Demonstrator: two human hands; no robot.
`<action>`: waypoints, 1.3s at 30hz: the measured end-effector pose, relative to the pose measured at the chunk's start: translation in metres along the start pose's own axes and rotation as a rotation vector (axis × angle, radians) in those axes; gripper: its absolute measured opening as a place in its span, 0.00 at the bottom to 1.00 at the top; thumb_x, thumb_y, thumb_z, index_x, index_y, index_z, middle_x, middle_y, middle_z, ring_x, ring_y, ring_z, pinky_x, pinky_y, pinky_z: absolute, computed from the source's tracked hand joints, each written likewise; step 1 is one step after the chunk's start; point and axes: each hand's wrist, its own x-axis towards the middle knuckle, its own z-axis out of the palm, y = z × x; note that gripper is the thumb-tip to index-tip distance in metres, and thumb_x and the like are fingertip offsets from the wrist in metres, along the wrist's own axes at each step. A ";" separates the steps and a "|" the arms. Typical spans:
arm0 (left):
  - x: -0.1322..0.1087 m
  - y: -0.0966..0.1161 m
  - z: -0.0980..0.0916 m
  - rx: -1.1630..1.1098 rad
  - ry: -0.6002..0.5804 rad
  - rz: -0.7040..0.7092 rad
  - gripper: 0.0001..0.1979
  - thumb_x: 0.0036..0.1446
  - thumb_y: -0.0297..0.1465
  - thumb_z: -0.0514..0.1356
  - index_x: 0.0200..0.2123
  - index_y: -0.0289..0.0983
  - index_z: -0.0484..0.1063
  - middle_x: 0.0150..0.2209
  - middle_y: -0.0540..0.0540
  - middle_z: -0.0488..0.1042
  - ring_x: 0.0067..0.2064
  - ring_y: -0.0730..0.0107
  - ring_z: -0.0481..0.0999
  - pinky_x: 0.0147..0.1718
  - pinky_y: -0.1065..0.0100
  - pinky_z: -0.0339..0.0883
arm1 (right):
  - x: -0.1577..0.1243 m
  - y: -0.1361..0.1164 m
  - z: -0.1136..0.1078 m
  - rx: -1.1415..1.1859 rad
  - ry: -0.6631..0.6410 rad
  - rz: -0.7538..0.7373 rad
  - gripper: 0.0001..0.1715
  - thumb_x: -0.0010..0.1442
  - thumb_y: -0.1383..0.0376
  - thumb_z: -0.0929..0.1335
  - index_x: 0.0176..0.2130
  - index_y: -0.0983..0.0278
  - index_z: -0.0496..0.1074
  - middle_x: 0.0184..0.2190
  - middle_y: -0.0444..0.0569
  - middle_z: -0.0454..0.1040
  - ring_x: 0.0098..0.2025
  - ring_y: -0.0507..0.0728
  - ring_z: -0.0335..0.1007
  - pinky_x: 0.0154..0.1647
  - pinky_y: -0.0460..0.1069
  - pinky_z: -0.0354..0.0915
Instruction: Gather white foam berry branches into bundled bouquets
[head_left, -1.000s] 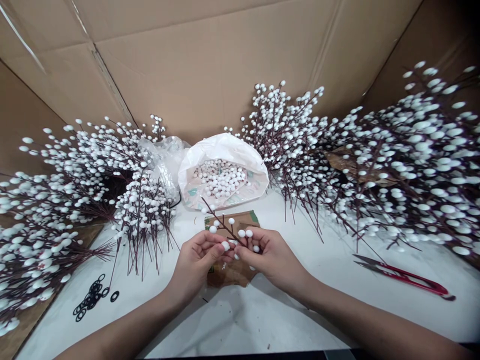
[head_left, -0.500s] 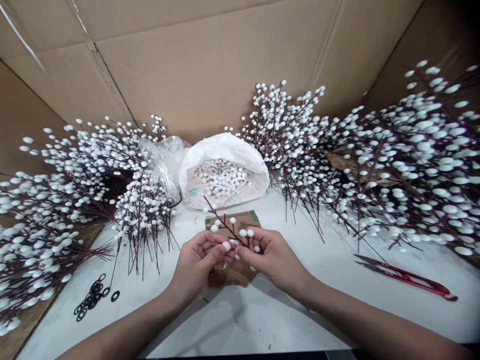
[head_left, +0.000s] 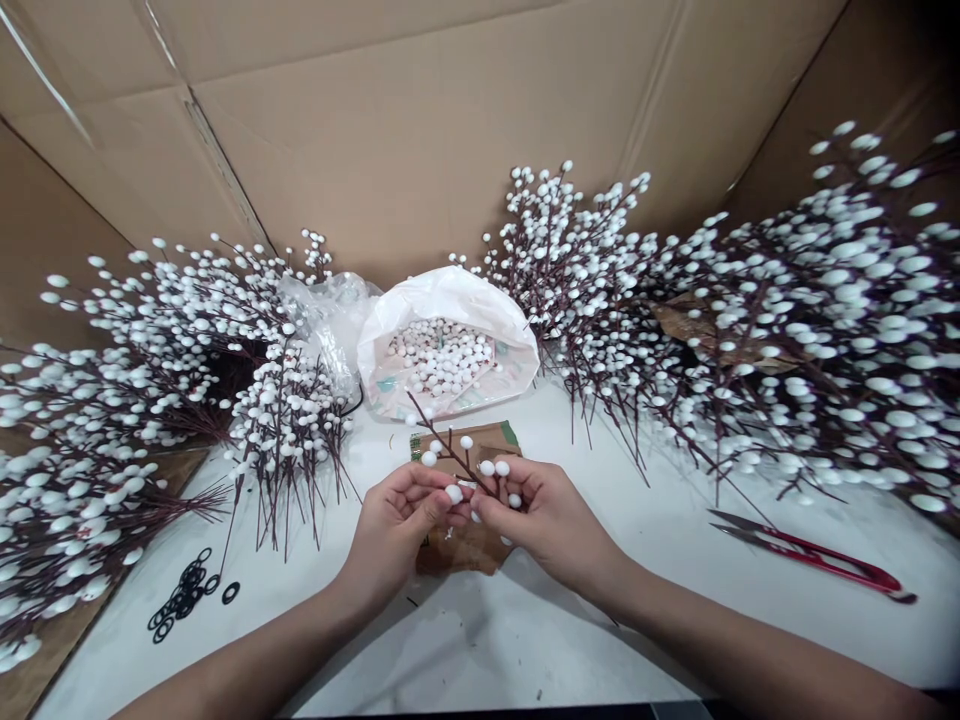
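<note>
Pinching a white foam bead [head_left: 453,493] at your left hand [head_left: 397,525], you meet your right hand [head_left: 544,515], closed on the dark berry twig [head_left: 450,450], whose long axis runs far-left from it over the white table [head_left: 525,640].

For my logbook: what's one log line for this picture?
left hand: pinching white ball | right hand: holding twig | bag of balls: behind
</note>
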 end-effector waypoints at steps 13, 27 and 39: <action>0.001 -0.001 -0.001 0.011 -0.014 0.000 0.07 0.48 0.32 0.65 0.29 0.35 0.73 0.28 0.47 0.79 0.28 0.72 0.77 0.33 0.70 0.71 | 0.000 -0.001 0.002 0.007 0.006 0.010 0.15 0.53 0.61 0.66 0.21 0.63 0.58 0.19 0.40 0.58 0.24 0.50 0.53 0.25 0.47 0.51; 0.001 0.000 0.000 0.047 -0.033 0.041 0.06 0.50 0.32 0.64 0.30 0.35 0.73 0.29 0.48 0.78 0.31 0.70 0.76 0.34 0.70 0.72 | 0.000 0.010 0.003 0.008 0.025 -0.021 0.14 0.56 0.61 0.66 0.24 0.63 0.59 0.22 0.40 0.57 0.25 0.50 0.54 0.26 0.47 0.53; 0.003 -0.002 0.002 0.041 -0.005 0.039 0.06 0.49 0.31 0.65 0.29 0.35 0.73 0.28 0.48 0.78 0.28 0.74 0.76 0.32 0.73 0.70 | 0.001 0.013 0.006 0.007 0.034 -0.037 0.13 0.56 0.62 0.65 0.24 0.63 0.58 0.22 0.40 0.56 0.26 0.51 0.54 0.27 0.47 0.53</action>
